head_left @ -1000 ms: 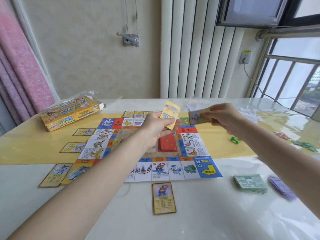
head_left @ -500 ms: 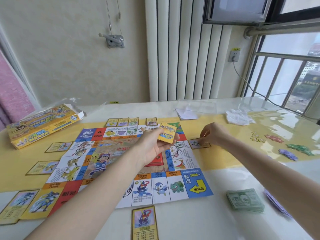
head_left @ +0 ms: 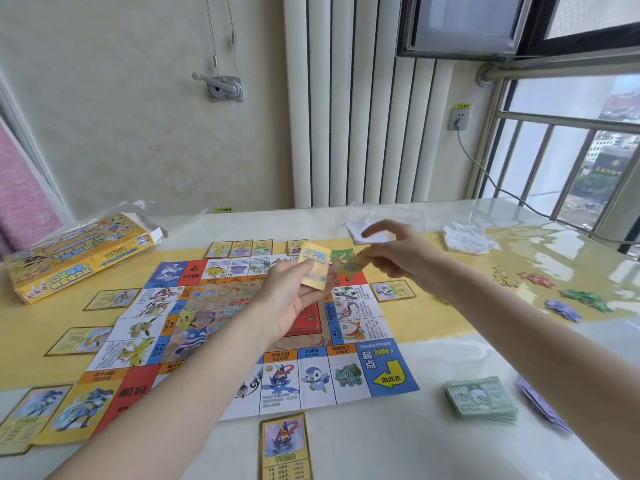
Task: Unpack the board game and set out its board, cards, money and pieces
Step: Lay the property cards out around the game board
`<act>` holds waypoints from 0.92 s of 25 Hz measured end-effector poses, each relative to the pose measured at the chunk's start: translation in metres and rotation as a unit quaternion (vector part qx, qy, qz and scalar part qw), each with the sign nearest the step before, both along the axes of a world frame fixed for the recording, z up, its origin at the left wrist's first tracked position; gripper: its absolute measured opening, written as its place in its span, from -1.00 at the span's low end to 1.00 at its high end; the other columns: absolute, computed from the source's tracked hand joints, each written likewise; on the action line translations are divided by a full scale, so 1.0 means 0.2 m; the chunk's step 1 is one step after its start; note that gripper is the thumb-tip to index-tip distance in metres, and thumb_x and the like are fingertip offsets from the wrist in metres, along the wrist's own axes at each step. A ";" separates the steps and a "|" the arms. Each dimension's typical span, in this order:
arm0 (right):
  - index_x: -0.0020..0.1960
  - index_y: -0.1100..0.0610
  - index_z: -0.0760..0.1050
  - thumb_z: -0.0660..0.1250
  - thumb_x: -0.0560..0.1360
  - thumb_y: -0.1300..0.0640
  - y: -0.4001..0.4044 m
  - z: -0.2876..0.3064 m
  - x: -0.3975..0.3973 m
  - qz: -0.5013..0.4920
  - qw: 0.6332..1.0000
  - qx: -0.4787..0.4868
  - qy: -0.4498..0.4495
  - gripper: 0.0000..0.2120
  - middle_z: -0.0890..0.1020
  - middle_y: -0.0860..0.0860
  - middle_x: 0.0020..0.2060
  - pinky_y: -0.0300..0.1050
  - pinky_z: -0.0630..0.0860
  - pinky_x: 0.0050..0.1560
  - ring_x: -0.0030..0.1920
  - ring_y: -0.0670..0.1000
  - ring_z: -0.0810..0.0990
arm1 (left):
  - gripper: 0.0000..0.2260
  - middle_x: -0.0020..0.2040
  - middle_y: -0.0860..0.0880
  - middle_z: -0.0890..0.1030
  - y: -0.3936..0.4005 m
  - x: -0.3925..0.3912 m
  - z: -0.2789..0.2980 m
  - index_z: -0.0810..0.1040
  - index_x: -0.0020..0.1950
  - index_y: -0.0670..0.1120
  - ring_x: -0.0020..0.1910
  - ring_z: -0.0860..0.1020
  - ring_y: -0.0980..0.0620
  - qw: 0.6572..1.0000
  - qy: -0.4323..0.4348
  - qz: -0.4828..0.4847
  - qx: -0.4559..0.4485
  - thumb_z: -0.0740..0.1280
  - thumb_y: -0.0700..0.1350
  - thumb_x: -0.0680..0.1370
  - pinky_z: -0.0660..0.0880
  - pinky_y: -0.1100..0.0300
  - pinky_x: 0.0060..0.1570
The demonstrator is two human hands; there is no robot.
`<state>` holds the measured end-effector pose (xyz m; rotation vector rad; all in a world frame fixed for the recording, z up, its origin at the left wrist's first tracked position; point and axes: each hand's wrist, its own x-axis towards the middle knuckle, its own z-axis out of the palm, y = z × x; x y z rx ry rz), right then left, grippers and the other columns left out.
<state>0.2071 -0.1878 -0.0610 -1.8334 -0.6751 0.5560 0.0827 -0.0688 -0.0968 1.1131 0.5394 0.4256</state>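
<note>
The board [head_left: 221, 327] lies flat and unfolded on the table [head_left: 398, 445] – thin glossy paper with creases, its middle half hidden by the left forearm. The left hand [head_left: 294, 299] is palm-up over it, fingers curled round a small deck of yellow cards [head_left: 314, 270]. The right hand [head_left: 398, 258] pinches one card [head_left: 353, 268] with thumb and finger, the others spread; it's motion-blurred, so its face is unreadable. Single cards ring the board, one [head_left: 393, 291] just beside its right edge, another [head_left: 284, 448] cut off at the bottom. Green money [head_left: 481, 400] sits stacked right, purple notes [head_left: 540, 403] partly out of frame. The yellow box [head_left: 76, 258] is far left – open flap, crinkly plastic behind.
</note>
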 end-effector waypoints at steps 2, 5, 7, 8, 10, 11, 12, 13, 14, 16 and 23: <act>0.06 0.38 0.53 0.30 0.50 0.28 -0.01 0.04 -0.03 0.026 0.998 0.011 0.059 -0.80 0.62 0.19 -0.33 -0.27 0.49 -0.46 -0.41 0.02 0.57 | -0.84 -0.10 -0.20 0.63 0.05 -0.04 -0.01 0.47 0.12 -0.24 -0.16 0.61 -0.07 1.000 0.009 -0.005 0.024 0.17 -0.25 0.61 0.56 0.08 -0.04; 0.05 0.44 0.53 0.31 0.51 0.19 0.01 0.07 -0.08 0.091 0.988 -0.003 0.128 -0.71 0.67 0.27 -0.15 -0.19 0.63 -0.24 -0.18 0.12 0.69 | -0.86 -0.15 -0.18 0.65 0.03 -0.09 0.01 0.53 0.00 -0.23 -0.23 0.62 -0.06 0.995 0.031 -0.057 0.075 0.19 -0.23 0.60 0.61 0.15 -0.15; 0.03 0.37 0.57 0.32 0.51 0.17 0.02 0.07 -0.09 0.061 0.996 -0.049 0.035 -0.75 0.67 0.19 -0.28 -0.27 0.51 -0.48 -0.41 0.00 0.62 | -0.83 -0.21 -0.16 0.66 0.01 -0.11 0.03 0.56 -0.07 -0.22 -0.30 0.64 -0.02 0.992 0.025 -0.082 0.091 0.20 -0.19 0.60 0.62 0.20 -0.23; -0.01 0.31 0.60 0.33 0.50 0.14 0.02 0.08 -0.10 0.043 0.995 -0.085 -0.034 -0.78 0.63 0.12 -0.41 -0.31 0.36 -0.58 -0.55 -0.07 0.49 | -0.82 -0.22 -0.15 0.67 0.00 -0.12 0.04 0.56 -0.08 -0.21 -0.31 0.64 0.00 0.992 0.021 -0.088 0.092 0.21 -0.18 0.59 0.61 0.21 -0.25; -0.11 0.23 0.62 0.35 0.48 0.08 0.01 0.09 -0.11 0.034 0.984 -0.135 -0.110 -0.80 0.50 0.02 -0.59 -0.33 0.16 -0.62 -0.64 -0.10 0.26 | -0.87 -0.26 -0.11 0.68 0.00 -0.14 0.05 0.56 -0.10 -0.21 -0.36 0.64 0.03 0.990 0.019 -0.090 0.103 0.24 -0.21 0.57 0.60 0.24 -0.33; -0.14 0.21 0.62 0.36 0.48 0.06 0.01 0.10 -0.11 0.037 0.982 -0.143 -0.115 -0.79 0.45 -0.01 -0.62 -0.33 0.12 -0.62 -0.64 -0.10 0.22 | -0.89 -0.29 -0.10 0.68 0.00 -0.15 0.05 0.56 -0.11 -0.21 -0.39 0.64 0.05 0.991 0.020 -0.083 0.107 0.25 -0.24 0.56 0.59 0.26 -0.37; -0.16 0.21 0.62 0.36 0.48 0.04 0.00 0.11 -0.12 0.042 0.984 -0.135 -0.109 -0.78 0.43 -0.02 -0.61 -0.33 0.12 -0.60 -0.62 -0.10 0.21 | -0.90 -0.30 -0.09 0.67 0.00 -0.15 0.06 0.55 -0.11 -0.21 -0.41 0.63 0.05 0.992 0.019 -0.073 0.105 0.26 -0.25 0.56 0.58 0.27 -0.39; -0.15 0.21 0.61 0.35 0.48 0.04 -0.01 0.12 -0.12 0.046 0.987 -0.118 -0.097 -0.77 0.42 -0.02 -0.59 -0.34 0.14 -0.59 -0.59 -0.10 0.22 | -0.91 -0.29 -0.10 0.67 0.01 -0.16 0.06 0.54 -0.11 -0.22 -0.42 0.63 0.05 0.993 0.015 -0.063 0.100 0.26 -0.26 0.55 0.58 0.27 -0.39; -0.12 0.23 0.61 0.36 0.47 0.06 -0.02 0.12 -0.12 0.048 0.990 -0.099 -0.087 -0.79 0.43 -0.02 -0.54 -0.34 0.18 -0.56 -0.55 -0.09 0.25 | -0.92 -0.27 -0.12 0.67 0.01 -0.16 0.07 0.53 -0.10 -0.23 -0.42 0.62 0.05 0.994 0.011 -0.054 0.096 0.26 -0.27 0.55 0.58 0.26 -0.38; -0.04 0.26 0.59 0.39 0.45 0.16 -0.03 0.13 -0.13 0.061 0.992 -0.079 -0.082 -0.83 0.48 -0.01 -0.46 -0.31 0.28 -0.49 -0.46 -0.08 0.32 | -0.94 -0.19 -0.15 0.65 0.02 -0.16 0.08 0.51 -0.04 -0.24 -0.43 0.61 0.05 0.994 0.007 -0.045 0.103 0.27 -0.26 0.55 0.58 0.26 -0.39; -0.20 0.26 0.49 0.36 0.43 0.36 0.01 0.11 -0.17 0.095 0.995 0.011 0.027 -0.93 0.60 0.13 -0.25 -0.31 0.42 -0.43 -0.40 -0.06 0.47 | -0.89 -0.28 -0.05 0.66 0.02 -0.18 0.11 0.56 -0.12 -0.17 -0.45 0.60 0.09 0.987 0.000 -0.016 0.157 0.26 -0.24 0.56 0.57 0.29 -0.38</act>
